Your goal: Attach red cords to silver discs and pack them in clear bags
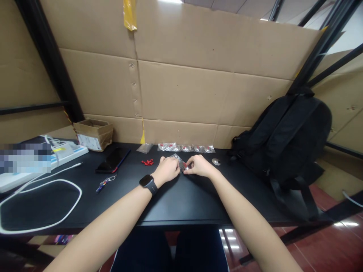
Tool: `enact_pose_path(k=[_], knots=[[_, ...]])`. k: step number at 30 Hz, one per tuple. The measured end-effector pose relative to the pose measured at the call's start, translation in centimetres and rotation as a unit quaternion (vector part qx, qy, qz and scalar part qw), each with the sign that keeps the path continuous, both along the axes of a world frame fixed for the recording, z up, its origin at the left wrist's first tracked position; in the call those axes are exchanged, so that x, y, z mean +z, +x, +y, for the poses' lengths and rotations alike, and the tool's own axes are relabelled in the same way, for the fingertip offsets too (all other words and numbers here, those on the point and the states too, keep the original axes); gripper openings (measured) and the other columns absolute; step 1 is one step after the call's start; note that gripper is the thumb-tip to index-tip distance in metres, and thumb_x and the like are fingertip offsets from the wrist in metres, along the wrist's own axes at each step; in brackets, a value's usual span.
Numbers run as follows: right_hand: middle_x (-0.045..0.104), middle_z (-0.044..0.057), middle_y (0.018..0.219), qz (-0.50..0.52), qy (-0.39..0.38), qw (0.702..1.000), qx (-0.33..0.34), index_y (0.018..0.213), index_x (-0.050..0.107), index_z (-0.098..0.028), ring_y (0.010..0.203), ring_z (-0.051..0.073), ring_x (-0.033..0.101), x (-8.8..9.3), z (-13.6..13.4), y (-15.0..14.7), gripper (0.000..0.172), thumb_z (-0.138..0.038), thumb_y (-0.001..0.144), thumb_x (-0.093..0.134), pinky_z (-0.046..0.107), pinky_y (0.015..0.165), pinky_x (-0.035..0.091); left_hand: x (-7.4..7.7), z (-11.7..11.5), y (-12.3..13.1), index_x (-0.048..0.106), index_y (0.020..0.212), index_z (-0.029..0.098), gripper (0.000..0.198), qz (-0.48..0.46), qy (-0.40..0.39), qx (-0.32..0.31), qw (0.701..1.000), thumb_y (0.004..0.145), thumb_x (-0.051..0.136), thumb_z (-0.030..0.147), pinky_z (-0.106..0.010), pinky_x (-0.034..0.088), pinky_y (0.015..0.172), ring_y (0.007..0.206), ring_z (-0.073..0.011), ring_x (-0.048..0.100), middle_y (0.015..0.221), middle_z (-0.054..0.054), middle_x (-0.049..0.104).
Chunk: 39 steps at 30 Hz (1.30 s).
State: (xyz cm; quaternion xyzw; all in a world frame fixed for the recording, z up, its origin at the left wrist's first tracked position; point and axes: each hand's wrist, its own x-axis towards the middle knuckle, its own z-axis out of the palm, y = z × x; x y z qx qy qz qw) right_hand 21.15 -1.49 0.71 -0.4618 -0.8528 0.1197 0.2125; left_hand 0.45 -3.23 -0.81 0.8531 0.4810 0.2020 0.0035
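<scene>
My left hand (168, 169), with a black watch on its wrist, is closed on the edge of a small clear plastic bag (176, 156) over the black table. Pinched in my right hand (197, 165) is a small shiny round piece with red on it (186, 166), right at the bag's opening side. Behind the hands lies a row of several clear packets (186, 148) with round silvery pieces and red bits inside. Red cords (147, 162) rest left of my left hand. One loose round silvery piece (216, 161) lies to the right.
A black phone (113, 159), keys (106, 183), a small cardboard box (95, 134), white cable (81, 192) and a power strip (81, 152) are at the left. Flat plastic bags (145, 147) lie at the back. A black backpack (286, 139) stands right, before cardboard walls (184, 94).
</scene>
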Motion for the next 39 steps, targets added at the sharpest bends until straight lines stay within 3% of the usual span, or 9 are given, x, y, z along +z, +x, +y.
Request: enact_pose_path(k=[6,11,15,20,26,33,39], knots=[[0.072,0.005,0.079,0.044,0.061,0.997,0.001,0.081,0.076,-0.016,0.064,0.015,0.063,-1.3,0.5,-1.3,0.028,-0.036,0.066,0.086,0.024,0.064,0.047,0.0,0.0,-0.1,0.064,0.087,0.021,0.018,0.002,0.022,0.011,1.000,0.092,0.047,0.025,-0.040,0.037,0.085,0.091,-0.0269,0.067,0.095,-0.010,0.072],[0.074,0.006,0.077,0.100,0.010,0.995,0.006,0.082,0.075,-0.016,0.068,0.018,0.069,-1.1,0.3,-1.1,0.021,-0.033,0.071,0.081,0.026,0.066,0.053,-0.2,0.2,-0.2,0.061,0.092,0.021,0.016,-0.012,0.009,0.012,1.000,0.093,0.045,0.025,-0.039,0.037,0.087,0.097,-0.0261,0.066,0.099,-0.010,0.071],[0.077,0.006,0.089,0.135,-0.016,0.990,0.045,0.086,0.076,-0.016,0.077,0.019,0.073,-0.9,0.1,-0.8,0.012,-0.019,0.075,0.072,0.025,0.073,0.057,-0.3,0.5,-0.8,0.058,0.101,0.024,0.015,-0.026,-0.019,-0.027,0.999,0.091,0.046,0.023,-0.040,0.037,0.090,0.104,-0.0246,0.065,0.106,-0.005,0.072],[0.077,0.007,0.089,0.132,-0.003,0.991,0.031,0.084,0.077,-0.016,0.077,0.019,0.074,-1.4,0.5,-0.9,0.010,-0.021,0.077,0.072,0.027,0.073,0.058,-0.5,1.1,-1.9,0.053,0.117,0.027,0.030,-0.011,-0.069,-0.062,0.996,0.087,0.054,0.028,-0.044,0.038,0.097,0.115,-0.0254,0.061,0.121,-0.005,0.068],[0.077,0.008,0.089,0.133,-0.007,0.991,0.024,0.082,0.078,-0.017,0.074,0.019,0.074,-1.2,0.5,-1.1,0.007,-0.021,0.079,0.073,0.026,0.070,0.058,-0.7,2.1,-2.6,0.045,0.133,0.027,0.057,-0.035,-0.104,-0.037,0.993,0.082,0.063,0.041,-0.051,0.037,0.103,0.129,-0.0299,0.053,0.139,-0.008,0.059],[0.076,0.006,0.082,0.134,-0.028,0.990,0.029,0.082,0.077,-0.016,0.073,0.019,0.074,-1.7,0.9,-0.9,0.011,-0.014,0.071,0.076,0.025,0.067,0.057,-1.4,3.0,-2.7,0.052,0.127,0.028,0.037,-0.048,-0.095,-0.032,0.994,0.091,0.047,0.028,-0.049,0.039,0.105,0.128,-0.0261,0.055,0.136,-0.005,0.062],[0.073,0.006,0.079,0.080,0.079,0.993,0.015,0.078,0.076,-0.016,0.068,0.015,0.067,-1.5,0.6,-1.6,0.009,-0.012,0.079,0.069,0.024,0.066,0.051,-1.6,3.2,-2.7,0.054,0.125,0.029,0.039,-0.047,-0.093,-0.020,0.994,0.086,0.055,0.028,-0.048,0.044,0.100,0.124,-0.0275,0.058,0.133,-0.004,0.063]])
